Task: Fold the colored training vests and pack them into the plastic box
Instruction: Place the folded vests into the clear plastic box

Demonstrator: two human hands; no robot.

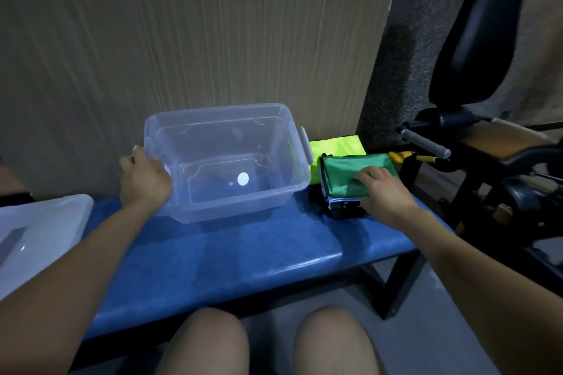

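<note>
While the folded vests (350,182) sit stacked at the right end of the blue bench (228,255), just beside the plastic box (225,161), the stack is pressed from above by the right hand (382,191) — fingers laid fairly flat on the green top layer, nothing clearly pinched. Darker folded layers are seen under the green one; a neon yellow vest (335,146) lies behind, against the cardboard sheet (182,54). Stack and box wall are nearly touching, so little side room is left between them.

The box is held at its left rim by the left hand (143,179), fingers curled over the edge. It is open-topped and nothing is seen inside but a bright glare spot on the floor. A latch (305,144) is seen on its right side.

Bare bench surface is left in front of the box and stack, up to the near edge. A lid (39,237) lies at the left end. Black gym equipment (487,130) crowds the right side, close to the stack.
</note>
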